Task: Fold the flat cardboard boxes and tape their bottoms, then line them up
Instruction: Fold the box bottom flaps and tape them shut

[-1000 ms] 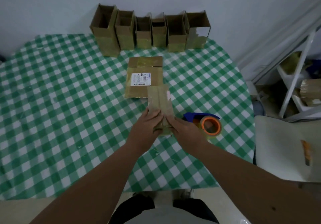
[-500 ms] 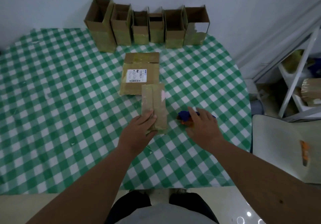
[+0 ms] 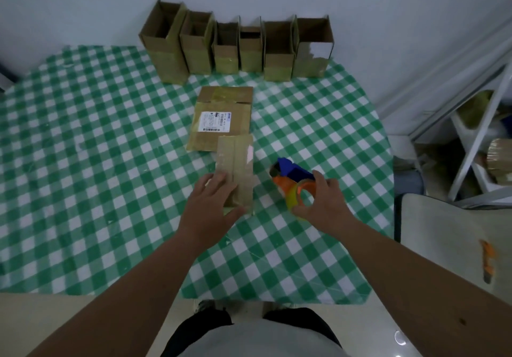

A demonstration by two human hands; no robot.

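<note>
A small cardboard box [image 3: 238, 168] lies on the checked table with its two bottom flaps closed and facing up. My left hand [image 3: 212, 207] presses flat on its near end, fingers straight. My right hand [image 3: 321, 201] grips a tape dispenser [image 3: 291, 180] with an orange roll and a blue body, lifted and tilted just right of the box. A flat cardboard box [image 3: 221, 118] with a white label lies behind it. Several folded boxes [image 3: 238, 46] stand in a row at the table's far edge by the wall.
The green-and-white checked tablecloth [image 3: 83, 162] covers a rounded table. To the right are a white chair seat [image 3: 454, 234] with an orange box cutter [image 3: 487, 259] on it, and a white shelf frame [image 3: 476, 135] by the wall.
My right hand left the box, reached right and picked up the tape dispenser, tipping it up. My left hand stayed pressing the box's flaps.
</note>
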